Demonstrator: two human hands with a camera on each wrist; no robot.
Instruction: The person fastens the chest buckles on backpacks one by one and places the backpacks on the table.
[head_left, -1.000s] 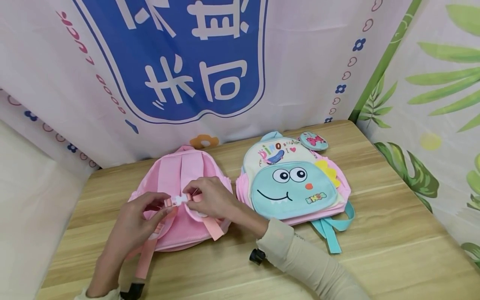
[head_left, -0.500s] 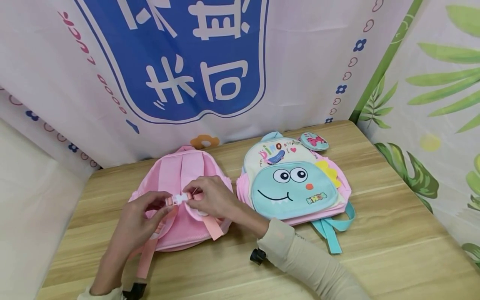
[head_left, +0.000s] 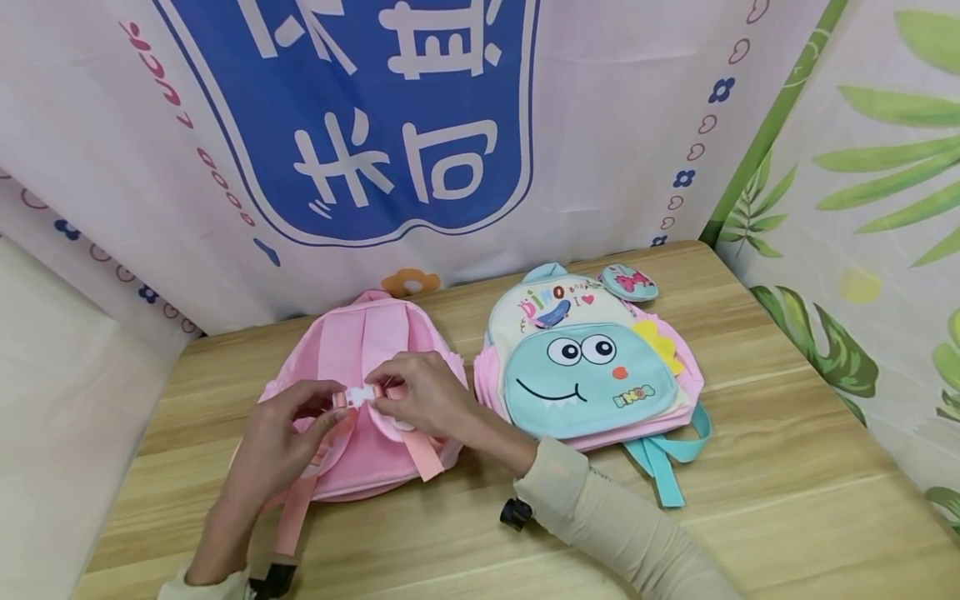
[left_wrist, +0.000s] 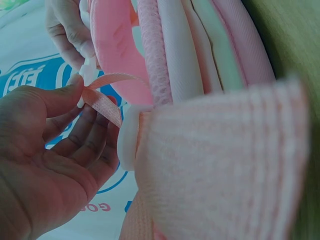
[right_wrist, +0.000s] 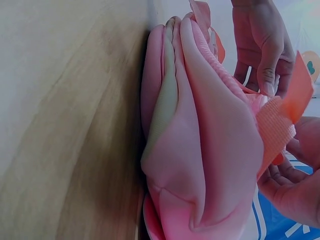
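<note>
A pink backpack [head_left: 345, 333] lies on the table with its shoulder straps facing up. Over its middle, a small white buckle [head_left: 361, 396] on peach webbing is held between both hands. My left hand [head_left: 281, 429] pinches the buckle's left end between thumb and fingers. At the right end, my right hand [head_left: 423, 393] pinches with thumb and forefinger. The left wrist view shows the webbing [left_wrist: 102, 106] looping from the left fingertips, and the white buckle partly hidden by the fingers. Seen from the right wrist, a loose peach strap end [right_wrist: 300, 90] sticks out beside the hands.
A blue and cream dinosaur backpack [head_left: 585, 375] with a round pouch [head_left: 628, 283] stands right of the pink one, its teal straps [head_left: 663, 475] on the wooden table [head_left: 750, 508]. Behind the table hangs a printed curtain [head_left: 600, 125].
My left hand has edged slightly right and up, toward the right hand, with its end of the buckle. The right hand stays nearly still, and both backpacks lie as before.
</note>
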